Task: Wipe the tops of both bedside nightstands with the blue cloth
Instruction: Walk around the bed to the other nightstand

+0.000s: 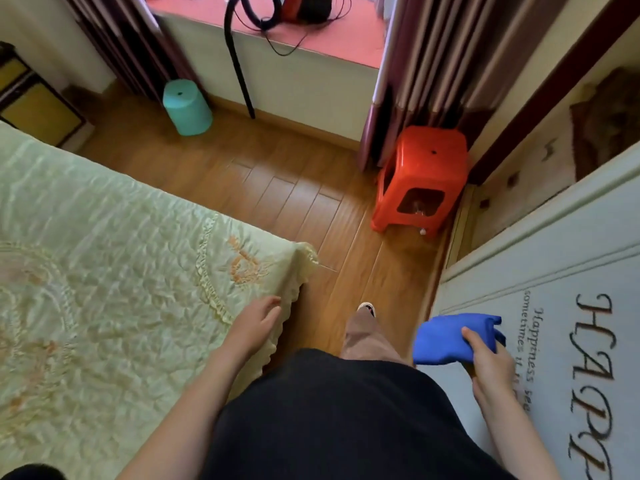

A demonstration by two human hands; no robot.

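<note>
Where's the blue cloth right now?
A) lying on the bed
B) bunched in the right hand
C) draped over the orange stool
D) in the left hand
B: the blue cloth is bunched in the right hand, beside the lettered door; the left hand is empty over the bed corner.

left hand (254,325) loosely open, right hand (486,358) clenched, both forward.

Passage: bare wood floor (294,202) open between bed (104,254) and lettered wall panel (554,271) | Obstructions: red stool (420,178) at panel side; teal stool (187,107) near curtain
</note>
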